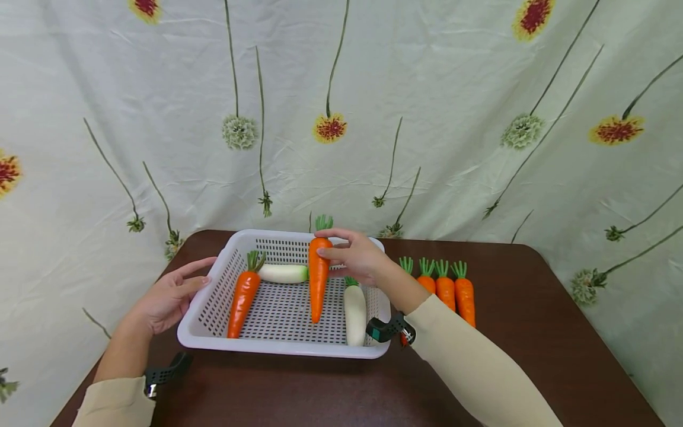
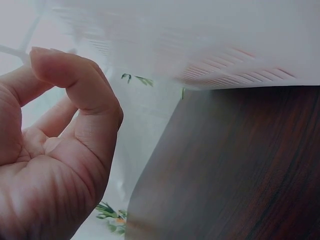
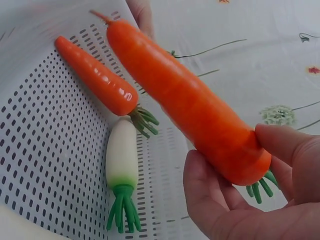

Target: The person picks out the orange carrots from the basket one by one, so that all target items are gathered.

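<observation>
My right hand (image 1: 358, 258) pinches an orange carrot (image 1: 318, 279) with green leaves near its top end, thumb on one side and fingers on the other. The carrot hangs over the white perforated basket (image 1: 288, 349), tip downward in the head view. In the basket lie another carrot (image 3: 97, 77) on the left, a white radish (image 3: 121, 155) along the back, and a second white radish (image 1: 354, 314) on the right. My left hand (image 1: 169, 296) is at the basket's left rim, fingers relaxed and fingertips right at the edge; nothing shows between its thumb and fingers (image 2: 82, 87).
Several more carrots (image 1: 445, 290) lie in a row on the dark brown table (image 1: 517, 314) right of the basket, partly hidden by my right forearm. A white cloth with printed flowers (image 1: 437, 89) hangs behind the table.
</observation>
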Available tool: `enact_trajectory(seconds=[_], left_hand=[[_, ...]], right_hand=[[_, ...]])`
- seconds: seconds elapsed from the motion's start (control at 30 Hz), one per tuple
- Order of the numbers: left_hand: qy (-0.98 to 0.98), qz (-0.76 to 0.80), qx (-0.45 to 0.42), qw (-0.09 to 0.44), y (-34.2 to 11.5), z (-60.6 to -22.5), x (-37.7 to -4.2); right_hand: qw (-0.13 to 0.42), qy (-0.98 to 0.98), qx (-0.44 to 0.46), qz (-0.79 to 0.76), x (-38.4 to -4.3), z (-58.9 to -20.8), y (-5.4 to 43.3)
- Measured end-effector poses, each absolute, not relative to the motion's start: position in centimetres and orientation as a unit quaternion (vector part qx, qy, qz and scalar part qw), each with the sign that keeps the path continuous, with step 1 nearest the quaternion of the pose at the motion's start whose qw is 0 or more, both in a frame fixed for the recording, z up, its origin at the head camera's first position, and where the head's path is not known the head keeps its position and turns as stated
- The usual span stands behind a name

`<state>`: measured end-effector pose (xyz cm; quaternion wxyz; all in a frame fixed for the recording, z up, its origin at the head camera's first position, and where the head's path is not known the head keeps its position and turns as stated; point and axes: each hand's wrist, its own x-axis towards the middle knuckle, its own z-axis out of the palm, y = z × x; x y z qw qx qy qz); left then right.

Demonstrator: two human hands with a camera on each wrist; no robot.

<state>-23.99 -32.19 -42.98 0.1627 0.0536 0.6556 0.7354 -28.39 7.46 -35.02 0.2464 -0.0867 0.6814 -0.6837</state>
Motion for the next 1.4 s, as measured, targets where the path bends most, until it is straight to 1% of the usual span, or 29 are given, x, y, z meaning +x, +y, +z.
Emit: enact_trajectory(seconds=[0.3,1.4], left_hand=[[0.653,0.738,0.057,0.162,-32.3,-43.0,-23.9],[0.652,0.739,0.057,0.163,-32.2,-42.9,-24.0]], right_hand=[[0.252,0.655,-0.092,-0.706,-27.8,-35.0,8.7],[0.203,0.649,-0.064,-0.731,-25.5,-35.4,14.1]])
